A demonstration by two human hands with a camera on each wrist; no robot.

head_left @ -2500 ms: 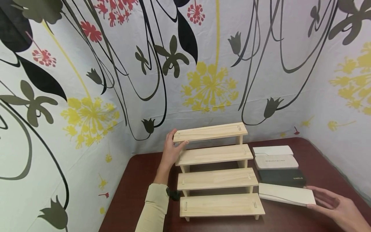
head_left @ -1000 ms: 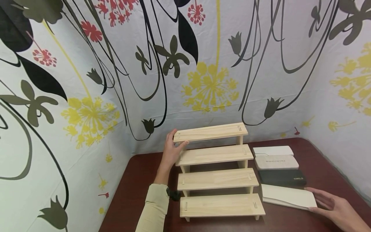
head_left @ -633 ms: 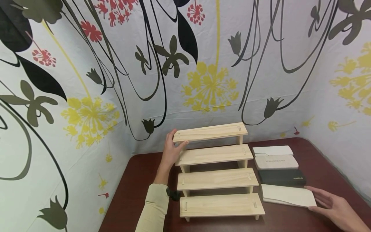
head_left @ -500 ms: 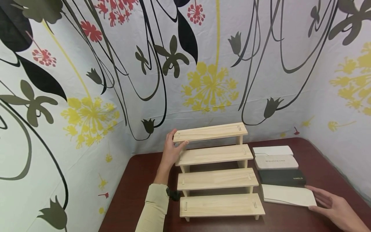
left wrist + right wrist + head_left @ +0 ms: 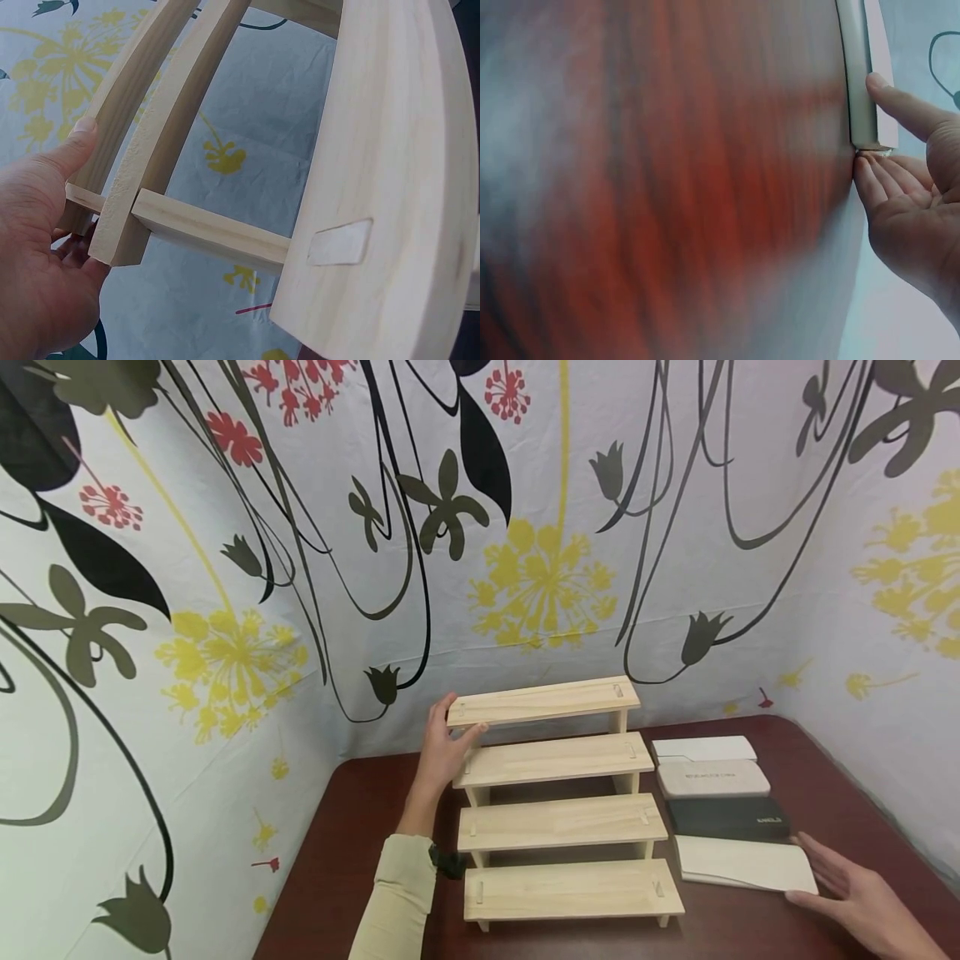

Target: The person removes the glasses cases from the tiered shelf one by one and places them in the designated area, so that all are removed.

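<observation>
A pale wooden four-tier stepped rack (image 5: 562, 823) stands on the table. My left hand (image 5: 441, 752) grips the left end of its top tier; in the left wrist view, the left hand (image 5: 52, 240) has its thumb on one side of the wood and fingers behind. My right hand (image 5: 862, 893) is at the right end of a long off-white case (image 5: 742, 862) lying flat beside the rack. In the right wrist view, the thumb of my right hand (image 5: 922, 180) lies along the case's edge (image 5: 859, 75), with nearly straight fingers by its end.
Behind the off-white case lie a dark green case (image 5: 723, 817) with lettering, a cream rounded case (image 5: 712, 778) and a white box (image 5: 705, 748), in a row. The dark red table (image 5: 360, 827) meets patterned fabric walls (image 5: 525, 610) at the back and sides.
Since the oldest frame, the off-white case has shifted slightly right, away from the rack, and lies flatter. My right fingers have just spread wider at its end. My left hand stays put.
</observation>
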